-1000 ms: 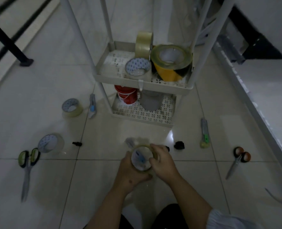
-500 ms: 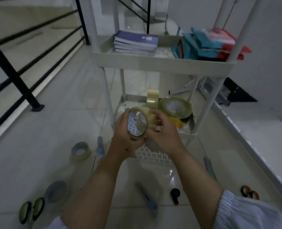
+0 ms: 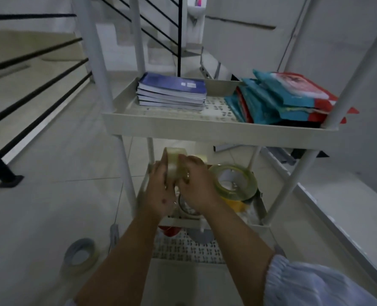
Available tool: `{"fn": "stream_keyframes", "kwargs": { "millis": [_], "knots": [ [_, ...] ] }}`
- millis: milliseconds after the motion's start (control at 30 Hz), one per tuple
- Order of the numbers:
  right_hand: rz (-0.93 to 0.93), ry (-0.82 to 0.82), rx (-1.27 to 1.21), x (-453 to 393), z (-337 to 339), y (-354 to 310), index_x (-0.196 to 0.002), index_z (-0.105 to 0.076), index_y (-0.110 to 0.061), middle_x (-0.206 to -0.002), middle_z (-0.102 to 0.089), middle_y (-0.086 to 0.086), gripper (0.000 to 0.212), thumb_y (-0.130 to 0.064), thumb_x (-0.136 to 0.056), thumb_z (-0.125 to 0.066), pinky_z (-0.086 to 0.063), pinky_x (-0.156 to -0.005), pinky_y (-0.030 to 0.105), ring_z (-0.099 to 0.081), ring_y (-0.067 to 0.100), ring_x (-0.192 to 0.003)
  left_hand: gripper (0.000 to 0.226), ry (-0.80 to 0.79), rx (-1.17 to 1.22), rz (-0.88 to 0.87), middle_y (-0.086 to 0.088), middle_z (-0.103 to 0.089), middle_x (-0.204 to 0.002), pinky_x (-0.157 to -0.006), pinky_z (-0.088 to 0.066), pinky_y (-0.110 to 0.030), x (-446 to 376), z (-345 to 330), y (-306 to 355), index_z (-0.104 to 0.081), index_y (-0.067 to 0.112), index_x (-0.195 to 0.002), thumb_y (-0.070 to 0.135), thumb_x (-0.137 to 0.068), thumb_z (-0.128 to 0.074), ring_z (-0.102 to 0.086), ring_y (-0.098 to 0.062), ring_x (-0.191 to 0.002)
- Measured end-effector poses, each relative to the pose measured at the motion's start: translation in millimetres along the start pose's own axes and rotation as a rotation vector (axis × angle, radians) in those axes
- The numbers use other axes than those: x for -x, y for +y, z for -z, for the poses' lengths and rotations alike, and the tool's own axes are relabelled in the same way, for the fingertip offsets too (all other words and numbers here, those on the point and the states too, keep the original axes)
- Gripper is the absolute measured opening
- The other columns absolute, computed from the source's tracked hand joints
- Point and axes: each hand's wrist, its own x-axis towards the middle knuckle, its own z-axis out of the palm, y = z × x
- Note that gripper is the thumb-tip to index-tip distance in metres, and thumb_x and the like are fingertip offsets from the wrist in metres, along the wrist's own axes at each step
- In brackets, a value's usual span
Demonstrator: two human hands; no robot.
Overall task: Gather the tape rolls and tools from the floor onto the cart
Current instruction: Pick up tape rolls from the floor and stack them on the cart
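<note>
Both my hands hold one clear tape roll (image 3: 174, 164) upright on its edge over the middle shelf of the white cart (image 3: 205, 125). My left hand (image 3: 160, 191) grips its left side, my right hand (image 3: 197, 184) its right side. A large yellow-green tape roll (image 3: 234, 184) leans on that shelf just right of my hands. Another roll (image 3: 188, 207) lies flat on the shelf under my hands, mostly hidden. On the floor at the lower left lies a tape roll (image 3: 80, 256), with a utility knife (image 3: 114, 236) beside the cart leg.
The cart's upper shelf carries stacked blue books (image 3: 172, 91) and teal and red packets (image 3: 282, 98). A red container (image 3: 170, 230) sits on the bottom shelf. A black stair railing (image 3: 28, 85) runs along the left; a white ledge (image 3: 338, 217) borders the right.
My hands carried the tape roll from floor level up and forward to the cart's middle shelf. The view tilted up, so the upper shelf now fills the frame and the floor tools dropped out of sight.
</note>
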Motion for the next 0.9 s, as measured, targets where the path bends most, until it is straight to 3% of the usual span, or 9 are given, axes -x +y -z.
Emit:
{"fn": "stream_keyframes", "kwargs": {
  "millis": [67,167,267,333,433,533,667,767,900],
  "knots": [
    [-0.004,-0.039,0.164,-4,-2,11,-0.135,-0.037,-0.016,-0.14,-0.041,0.014,0.053,-0.016,-0.082,-0.041,-0.034,-0.1,0.042,-0.035,0.037,-0.124,0.055,0.012,0.03,0.009,-0.008,-0.036,-0.144,-0.103,-0.039,-0.034,-4,-5,0,-0.023,0.024,-0.141,0.009,-0.092,-0.043,-0.04,-0.025,-0.13],
    [-0.074,-0.073,0.281,-4,2,21,-0.14,-0.026,-0.021,-0.15,-0.025,0.004,0.057,-0.018,-0.085,-0.039,-0.027,-0.104,0.046,-0.019,0.036,-0.133,0.052,-0.054,0.134,0.033,-0.006,-0.045,-0.123,-0.08,-0.041,-0.004,-7,-14,4,-0.023,0.017,-0.142,0.006,-0.094,-0.041,-0.048,-0.015,-0.111],
    [0.0,-0.05,0.212,-7,1,29,-0.139,-0.03,-0.012,-0.147,-0.031,0.015,0.068,-0.019,-0.071,-0.028,-0.018,-0.112,0.045,-0.026,0.035,-0.134,0.053,-0.081,0.168,0.053,-0.002,-0.042,-0.117,-0.07,-0.039,0.006,-15,-18,2,-0.022,0.015,-0.142,-0.001,-0.094,-0.038,-0.046,-0.01,-0.105],
    [0.018,-0.071,0.185,-8,1,30,-0.137,-0.033,-0.007,-0.145,-0.034,0.019,0.071,-0.018,-0.067,-0.026,-0.013,-0.111,0.041,-0.028,0.034,-0.132,0.056,-0.102,0.173,0.059,-0.004,-0.043,-0.122,-0.077,-0.041,0.003,-16,-17,-1,-0.021,0.015,-0.142,-0.003,-0.093,-0.039,-0.047,-0.013,-0.108],
    [0.023,-0.058,0.183,-8,-1,31,-0.135,-0.035,-0.004,-0.144,-0.034,0.02,0.07,-0.017,-0.067,-0.026,-0.016,-0.109,0.043,-0.024,0.04,-0.127,0.057,-0.141,0.175,0.077,0.001,-0.038,-0.123,-0.104,-0.041,-0.031,-19,-17,-10,-0.02,0.017,-0.143,0.0,-0.092,-0.041,-0.046,-0.024,-0.121],
    [0.022,-0.044,0.206,-8,-5,32,-0.131,-0.04,0.0,-0.142,-0.035,0.022,0.065,-0.014,-0.068,-0.031,-0.023,-0.106,0.048,-0.024,0.045,-0.123,0.057,-0.189,0.162,0.126,-0.013,-0.045,-0.134,-0.105,-0.039,-0.051,-24,-19,-23,-0.019,0.023,-0.143,0.007,-0.093,-0.041,-0.047,-0.029,-0.122],
    [0.032,-0.059,0.327,-11,-8,35,-0.123,-0.045,0.002,-0.142,-0.035,0.022,0.051,-0.007,-0.074,-0.043,-0.022,-0.105,0.046,-0.026,0.047,-0.122,0.057,-0.225,0.155,0.163,-0.018,-0.051,-0.131,-0.103,-0.04,-0.052,-26,-25,-33,-0.016,0.028,-0.142,0.013,-0.092,-0.039,-0.051,-0.031,-0.118],
    [0.034,-0.051,0.365,-11,-11,41,-0.123,-0.045,0.002,-0.141,-0.035,0.023,0.054,-0.008,-0.071,-0.045,-0.023,-0.104,0.047,-0.028,0.049,-0.122,0.058,-0.213,0.114,0.109,-0.017,-0.046,-0.135,-0.104,-0.038,-0.036,-21,-28,-27,-0.015,0.013,-0.143,0.02,-0.09,-0.036,-0.047,-0.027,-0.122],
    [0.022,-0.09,0.384,-6,-9,43,-0.136,-0.031,-0.007,-0.152,-0.019,0.011,0.061,-0.006,-0.079,-0.052,-0.023,-0.108,0.05,-0.012,0.042,-0.133,0.056,-0.132,0.109,0.051,-0.021,-0.047,-0.129,-0.104,-0.038,-0.035,-15,-37,-25,-0.02,0.003,-0.138,0.022,-0.086,-0.03,-0.047,-0.032,-0.119]
  ]
}}
